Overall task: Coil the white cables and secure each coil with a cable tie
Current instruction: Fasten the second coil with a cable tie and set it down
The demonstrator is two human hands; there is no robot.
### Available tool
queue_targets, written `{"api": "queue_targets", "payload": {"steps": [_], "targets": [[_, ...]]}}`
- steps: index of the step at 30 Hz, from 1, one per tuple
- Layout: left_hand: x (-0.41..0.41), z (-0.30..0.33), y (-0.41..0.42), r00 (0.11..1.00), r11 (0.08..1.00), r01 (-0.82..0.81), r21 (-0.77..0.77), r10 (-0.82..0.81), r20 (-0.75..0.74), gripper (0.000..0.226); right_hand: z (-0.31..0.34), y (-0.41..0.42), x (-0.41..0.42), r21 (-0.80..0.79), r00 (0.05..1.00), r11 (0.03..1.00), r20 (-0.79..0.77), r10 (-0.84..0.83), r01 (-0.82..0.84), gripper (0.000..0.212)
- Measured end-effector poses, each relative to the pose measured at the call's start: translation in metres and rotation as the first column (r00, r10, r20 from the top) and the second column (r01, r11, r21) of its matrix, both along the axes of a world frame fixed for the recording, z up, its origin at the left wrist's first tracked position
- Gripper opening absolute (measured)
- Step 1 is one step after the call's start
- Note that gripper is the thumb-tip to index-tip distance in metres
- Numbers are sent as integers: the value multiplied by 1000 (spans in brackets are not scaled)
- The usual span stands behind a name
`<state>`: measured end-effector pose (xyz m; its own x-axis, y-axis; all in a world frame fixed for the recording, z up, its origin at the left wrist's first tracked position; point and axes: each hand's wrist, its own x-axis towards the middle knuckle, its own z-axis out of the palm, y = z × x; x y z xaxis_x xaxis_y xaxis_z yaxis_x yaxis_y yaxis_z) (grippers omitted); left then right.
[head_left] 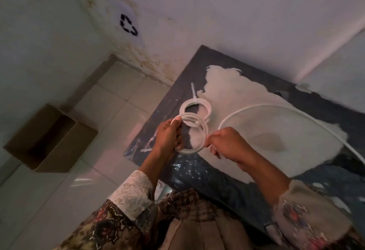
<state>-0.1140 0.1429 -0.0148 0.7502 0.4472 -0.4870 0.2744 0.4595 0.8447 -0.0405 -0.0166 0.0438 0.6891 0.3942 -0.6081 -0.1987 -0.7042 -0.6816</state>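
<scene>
A coil of white cable (194, 133) is held above the near-left part of the dark worktop (217, 180), between the two hands. It is gripped on its left rim by the left hand (167, 137), whose fingers are curled round the bundled turns, and pinched on its right rim by the fingertips of the right hand (227, 145). The ring is presented almost face-on to the camera, so its open plane is tilted up toward the viewer and its longer span runs from upper left to lower right.

The loose run of the same cable (286, 111) is seen to leave the coil on its far-right side, sweep in a wide arc over the pale patch of the worktop, and pass out of view at the right edge. The free length therefore lies to the right of the coil and beyond it, nearer the right hand; the next turn is judged to be drawn in by that hand while the left keeps the ring together.

A finished coil (195, 107) lies flat on the worktop just beyond the held coil, apparently overlapped by it in this view; a cable tie (193, 89) appears to stick out from its far side, pointing away from the person. Whether a tie is held in either hand cannot be told.
</scene>
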Motion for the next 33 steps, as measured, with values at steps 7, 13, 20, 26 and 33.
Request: {"api": "queue_targets", "payload": {"steps": [7,13,20,26,33], "targets": [[32,12,-62,954,928,276,252,-295,41,36,16,-17,10,-57,965,972,-123,-232,226,24],[43,12,-90,965,946,261,193,-255,-58,25,17,-35,12,34,944,944,-39,-327,328,28],[45,27,-87,950,951,311,7,-310,-35,36,11,-43,14,118,932,928,-130,-339,354,30],[44,29,-83,963,960,268,-85,-267,31,57,17,-62,3,456,857,736,-381,-346,500,21],[45,31,-93,931,925,363,-109,-359,62,28,16,-83,3,577,919,758,31,-393,304,21]]}}
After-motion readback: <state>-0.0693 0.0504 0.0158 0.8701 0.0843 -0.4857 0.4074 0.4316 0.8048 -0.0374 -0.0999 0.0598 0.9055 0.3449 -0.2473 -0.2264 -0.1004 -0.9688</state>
